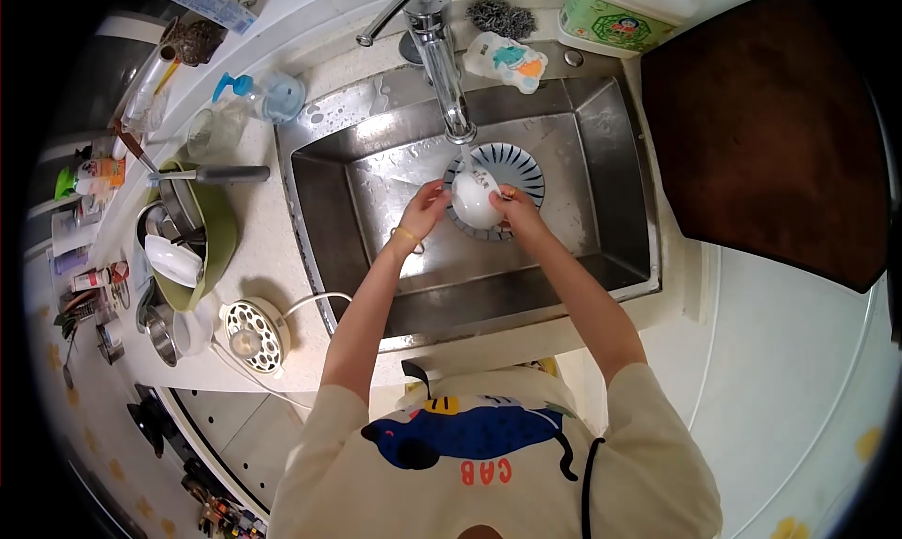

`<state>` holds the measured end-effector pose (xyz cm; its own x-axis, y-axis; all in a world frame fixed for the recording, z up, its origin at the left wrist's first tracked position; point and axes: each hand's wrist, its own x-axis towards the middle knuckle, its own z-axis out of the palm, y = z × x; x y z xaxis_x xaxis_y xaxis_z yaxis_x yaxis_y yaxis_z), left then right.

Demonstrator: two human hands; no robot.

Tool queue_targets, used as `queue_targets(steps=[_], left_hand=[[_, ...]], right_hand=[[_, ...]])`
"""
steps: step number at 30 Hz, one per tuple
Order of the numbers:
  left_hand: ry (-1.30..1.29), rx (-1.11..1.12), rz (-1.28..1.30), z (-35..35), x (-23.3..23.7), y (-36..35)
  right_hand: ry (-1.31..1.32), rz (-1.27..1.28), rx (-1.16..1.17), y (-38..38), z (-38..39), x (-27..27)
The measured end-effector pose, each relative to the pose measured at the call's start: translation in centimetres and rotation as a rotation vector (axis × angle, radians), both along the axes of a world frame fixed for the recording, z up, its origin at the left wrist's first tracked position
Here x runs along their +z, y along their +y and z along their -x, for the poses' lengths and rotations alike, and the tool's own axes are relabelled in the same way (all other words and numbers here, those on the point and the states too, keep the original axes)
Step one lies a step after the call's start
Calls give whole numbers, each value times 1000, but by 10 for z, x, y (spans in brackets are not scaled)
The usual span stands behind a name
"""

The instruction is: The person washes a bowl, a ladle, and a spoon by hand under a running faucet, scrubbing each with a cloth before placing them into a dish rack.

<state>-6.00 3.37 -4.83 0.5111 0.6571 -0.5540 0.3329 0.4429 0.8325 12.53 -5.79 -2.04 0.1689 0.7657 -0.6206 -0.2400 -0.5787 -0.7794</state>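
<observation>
A white bowl (pixel 474 203) with small dark marks is tilted under the faucet (pixel 440 64), its rounded outside facing up toward me. At its right rim, my right hand (pixel 519 210) is closed, thumb on the outer wall. My left hand (pixel 426 212) has its fingers bent against the bowl's left side; the fingertips are partly hidden. Beneath the bowl, a plate with dark blue stripes (pixel 522 170) lies on the bottom of the steel sink (pixel 376 177). A thin stream of water seems to run from the spout onto the bowl.
Behind the sink lie a steel wool scrubber (pixel 501 18) and a patterned white packet (pixel 505 62), beside a large jug (pixel 620 13). A dark brown board (pixel 770 135) stands at right. On the left counter are a pump bottle (pixel 272 97), a green basin (pixel 221 229) of dishes and an egg cooker (pixel 256 337).
</observation>
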Motion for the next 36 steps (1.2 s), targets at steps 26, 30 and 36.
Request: queue_targets(steps=[26,30,36], left_hand=[[600,-407,-876,-70,63,18],[634,-650,-1256,-59,72,15],[613,-581,-1267,-44,73,15]], right_hand=[[-1456,-551,166,127,-82,84],[-1675,-487,377,146,-82,66],[-1566,-357,404,117,-80,76]])
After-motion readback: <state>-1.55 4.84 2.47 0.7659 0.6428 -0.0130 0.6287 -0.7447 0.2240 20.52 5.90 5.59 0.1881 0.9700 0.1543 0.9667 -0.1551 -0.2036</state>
